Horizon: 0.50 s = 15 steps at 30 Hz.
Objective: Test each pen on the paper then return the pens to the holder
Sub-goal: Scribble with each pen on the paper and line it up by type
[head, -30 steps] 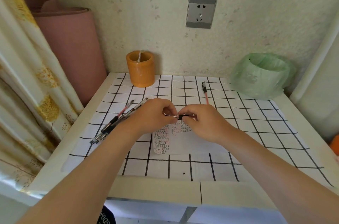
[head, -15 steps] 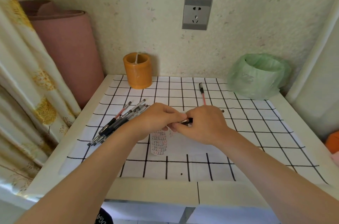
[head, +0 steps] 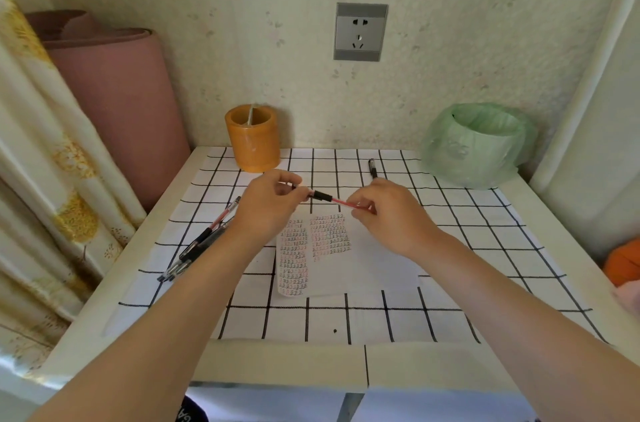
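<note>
Both hands are up over the middle of the table [head: 277, 366], with one pen between them. The left hand [head: 273, 203] has thumb and forefinger curled in, pinching the dark end of the red pen [head: 332, 200]. The right hand [head: 388, 214] pinches the slim red barrel at the other end, its remaining fingers tucked under. The pen runs nearly level from hand to hand, dipping slightly toward the right, and hangs in the air over the far edge of the paper [head: 363, 266].

That paper lies flat at the centre of the black-gridded cover [head: 485, 248]. Its left half is packed with columns of small red and dark marks, and its right half is bare.

The orange holder [head: 252, 141] stands upright near the back-left corner, against the wall, with one thin pale stick [head: 250, 113] poking up inside. It is well apart from the held pen.

Toward the left edge a bundle of pens [head: 201, 245] lies slanted on the cover, partly hidden by the left forearm. Another loose pen [head: 373, 168] lies near the back edge, its lower part behind the right hand.

In the back-right corner sits a bin lined with a green bag [head: 478, 144]. A wall socket [head: 360, 32] is set above the table, and a pink roll [head: 114, 92] leans beside a curtain [head: 41, 179] off the left side.
</note>
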Motion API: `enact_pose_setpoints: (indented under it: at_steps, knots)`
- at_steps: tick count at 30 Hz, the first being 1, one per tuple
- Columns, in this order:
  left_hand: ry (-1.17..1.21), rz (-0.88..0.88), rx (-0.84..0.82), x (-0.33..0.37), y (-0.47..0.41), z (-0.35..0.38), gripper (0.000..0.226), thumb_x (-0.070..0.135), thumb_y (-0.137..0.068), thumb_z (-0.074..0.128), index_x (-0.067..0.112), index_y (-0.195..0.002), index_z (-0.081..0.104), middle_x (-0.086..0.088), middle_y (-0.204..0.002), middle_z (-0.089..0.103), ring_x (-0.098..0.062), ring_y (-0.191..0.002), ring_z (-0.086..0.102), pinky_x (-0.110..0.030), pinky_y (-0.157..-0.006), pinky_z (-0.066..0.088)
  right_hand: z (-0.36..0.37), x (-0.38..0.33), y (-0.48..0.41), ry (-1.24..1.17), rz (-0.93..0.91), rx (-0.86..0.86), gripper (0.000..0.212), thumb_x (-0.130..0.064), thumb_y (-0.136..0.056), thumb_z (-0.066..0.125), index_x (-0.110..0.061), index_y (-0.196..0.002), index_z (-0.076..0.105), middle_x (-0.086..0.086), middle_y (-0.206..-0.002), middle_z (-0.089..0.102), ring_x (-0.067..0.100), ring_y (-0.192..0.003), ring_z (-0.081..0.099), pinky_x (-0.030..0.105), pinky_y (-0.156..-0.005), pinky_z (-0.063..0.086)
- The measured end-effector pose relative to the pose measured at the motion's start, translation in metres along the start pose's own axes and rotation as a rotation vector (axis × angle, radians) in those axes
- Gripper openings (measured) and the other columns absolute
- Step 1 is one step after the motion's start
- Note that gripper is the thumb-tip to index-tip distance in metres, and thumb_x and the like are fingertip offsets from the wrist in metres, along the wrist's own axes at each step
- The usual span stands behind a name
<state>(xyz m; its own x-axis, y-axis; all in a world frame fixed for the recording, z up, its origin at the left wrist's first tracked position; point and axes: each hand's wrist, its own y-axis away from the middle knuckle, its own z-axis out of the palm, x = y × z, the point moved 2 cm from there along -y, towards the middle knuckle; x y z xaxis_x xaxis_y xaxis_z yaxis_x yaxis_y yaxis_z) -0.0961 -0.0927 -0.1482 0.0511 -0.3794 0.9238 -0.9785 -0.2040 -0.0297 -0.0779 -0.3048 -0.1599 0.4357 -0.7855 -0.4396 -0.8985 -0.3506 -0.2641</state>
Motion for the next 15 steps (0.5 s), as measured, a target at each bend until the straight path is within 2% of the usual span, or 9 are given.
enact_pose_setpoints:
  at_steps: [2, 4, 5, 7, 9, 10, 15]
  knots:
    - [-0.108, 0.044, -0.006, -0.003, -0.001, 0.005, 0.029, 0.027, -0.092, 0.067, 0.023, -0.119, 0.058, 0.01, -0.101, 0.068, -0.008, -0.08, 0.062, -0.024, -0.062, 0.048, -0.007, 0.012, -0.003, 0.098, 0.087, 0.073, 0.015, -0.027, -0.091, 0.065, -0.03, -0.102, 0.074, -0.006, -0.091, 0.066, 0.015, -0.084, 0.059, 0.03, -0.069, 0.046]
    - [-0.236, 0.079, -0.042, -0.006, -0.001, 0.01, 0.04, 0.031, -0.092, 0.067, 0.03, -0.128, 0.051, 0.014, -0.109, 0.062, -0.003, -0.083, 0.058, -0.022, -0.064, 0.047, -0.011, 0.03, -0.008, 0.085, 0.206, 0.134, 0.015, -0.025, -0.091, 0.064, -0.029, -0.099, 0.076, -0.004, -0.089, 0.07, 0.021, -0.082, 0.062, 0.029, -0.065, 0.047]
    - [-0.303, 0.109, -0.077, -0.008, -0.001, 0.012, 0.043, 0.033, -0.091, 0.067, 0.032, -0.131, 0.05, 0.014, -0.113, 0.059, -0.003, -0.087, 0.057, -0.024, -0.069, 0.049, -0.012, 0.04, -0.012, 0.061, 0.27, 0.149, 0.015, -0.022, -0.09, 0.064, -0.026, -0.1, 0.076, -0.002, -0.09, 0.072, 0.023, -0.082, 0.064, 0.03, -0.066, 0.048]
    - [-0.47, 0.188, -0.184, -0.012, 0.0, 0.018, 0.042, 0.039, -0.09, 0.068, 0.034, -0.129, 0.054, 0.014, -0.12, 0.056, -0.005, -0.101, 0.055, -0.029, -0.084, 0.05, -0.012, 0.061, -0.02, 0.035, 0.378, 0.166, 0.025, -0.016, -0.089, 0.066, -0.017, -0.112, 0.074, 0.006, -0.102, 0.074, 0.026, -0.093, 0.066, 0.032, -0.078, 0.053]
    - [-0.614, 0.249, -0.303, -0.014, 0.001, 0.024, 0.04, 0.047, -0.088, 0.067, 0.036, -0.126, 0.058, 0.013, -0.123, 0.051, -0.01, -0.117, 0.047, -0.034, -0.098, 0.045, -0.011, 0.076, -0.026, 0.011, 0.448, 0.184, 0.037, -0.013, -0.087, 0.067, -0.01, -0.124, 0.067, 0.011, -0.114, 0.071, 0.028, -0.104, 0.065, 0.033, -0.089, 0.053]
    - [-0.665, 0.268, -0.354, -0.015, 0.002, 0.027, 0.043, 0.052, -0.087, 0.067, 0.036, -0.127, 0.058, 0.012, -0.125, 0.049, -0.011, -0.123, 0.042, -0.036, -0.102, 0.041, -0.009, 0.082, -0.029, -0.001, 0.469, 0.189, 0.039, -0.012, -0.087, 0.067, -0.008, -0.126, 0.065, 0.012, -0.115, 0.07, 0.029, -0.106, 0.065, 0.033, -0.09, 0.053]
    - [-0.772, 0.326, -0.455, -0.02, 0.004, 0.036, 0.061, 0.064, -0.08, 0.066, 0.039, -0.135, 0.054, 0.011, -0.127, 0.042, -0.009, -0.124, 0.033, -0.032, -0.106, 0.035, -0.002, 0.085, -0.037, 0.036, 0.49, 0.132, 0.02, -0.008, -0.084, 0.063, -0.005, -0.101, 0.072, 0.013, -0.086, 0.07, 0.03, -0.08, 0.066, 0.036, -0.072, 0.057]
